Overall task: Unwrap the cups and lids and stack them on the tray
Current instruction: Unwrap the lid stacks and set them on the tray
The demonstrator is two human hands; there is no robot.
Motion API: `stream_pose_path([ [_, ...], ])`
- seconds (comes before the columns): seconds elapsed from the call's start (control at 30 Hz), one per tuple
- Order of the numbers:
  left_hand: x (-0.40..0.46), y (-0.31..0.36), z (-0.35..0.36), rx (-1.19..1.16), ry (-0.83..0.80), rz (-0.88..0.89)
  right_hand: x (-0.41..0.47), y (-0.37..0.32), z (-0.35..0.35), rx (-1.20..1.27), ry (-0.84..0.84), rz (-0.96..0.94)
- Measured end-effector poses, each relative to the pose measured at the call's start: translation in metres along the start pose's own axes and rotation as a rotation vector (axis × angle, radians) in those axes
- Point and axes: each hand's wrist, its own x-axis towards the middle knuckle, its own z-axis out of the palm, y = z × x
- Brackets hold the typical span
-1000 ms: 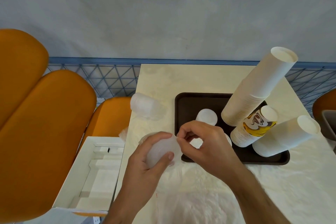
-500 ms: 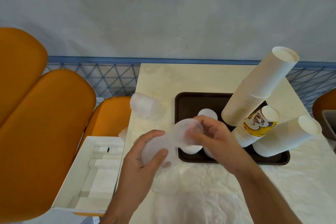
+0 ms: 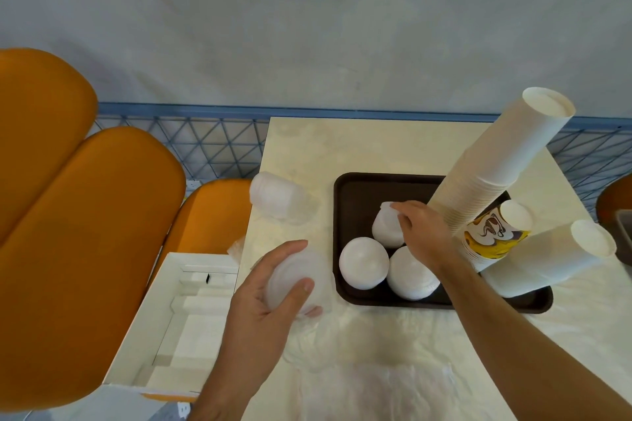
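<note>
At the far left stand orange chairs (image 3: 78, 232), and below them an open white box (image 3: 178, 325) sits just beside the bench (image 3: 376, 147) edge. Near the bench's left edge a wrapped bundle of lids (image 3: 277, 195) lies on its side, apart from the tray. Nearer the camera, the left hand (image 3: 270, 297) holds a stack of translucent lids (image 3: 301, 280) just left of the tray, thumb and fingers (image 3: 304, 285) curled round it, with loose plastic wrap (image 3: 369, 383) spread over the near part of the bench beneath. The dark brown tray (image 3: 355, 191) carries three piles of white lids: one at the front left (image 3: 364, 263), one at the front middle (image 3: 410, 277), and one behind them (image 3: 386, 225). The right hand (image 3: 424, 232) reaches over the tray, its fingertips pinching the top of the rear pile. To the right, a tall stack of white cups (image 3: 496, 174) leans up and to the right from the tray. Below it a shorter stack of printed cups (image 3: 492, 236) tilts against it, and a third white cup stack (image 3: 547, 260) lies tilted over the tray's right end
</note>
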Motion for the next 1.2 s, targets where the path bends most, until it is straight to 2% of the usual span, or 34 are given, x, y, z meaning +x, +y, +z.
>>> stream_pose_path([
  [0.4, 0.001, 0.001, 0.001, 0.026, -0.009, 0.015, 0.000, -0.002, 0.000, -0.148, -0.174, 0.142],
  [0.53, 0.000, 0.000, -0.001, 0.021, 0.000, 0.014, 0.002, -0.005, -0.001, -0.199, -0.165, 0.165],
  [0.67, -0.002, 0.000, -0.002, 0.033, 0.008, 0.021, 0.004, -0.012, -0.002, -0.368, -0.168, 0.214],
  [0.9, -0.004, 0.000, -0.002, 0.025, 0.020, 0.021, 0.007, -0.012, -0.004, -0.358, -0.164, 0.193],
  [1.03, -0.004, 0.003, -0.002, 0.028, 0.022, 0.041, 0.003, -0.015, -0.014, -0.219, -0.133, 0.173],
  [1.13, -0.004, 0.003, -0.001, 0.022, 0.032, 0.058, -0.011, -0.041, -0.031, 0.103, -0.025, 0.080],
  [1.2, -0.004, 0.003, 0.000, 0.014, 0.028, 0.058, -0.033, -0.072, -0.047, 0.366, -0.041, -0.021],
])
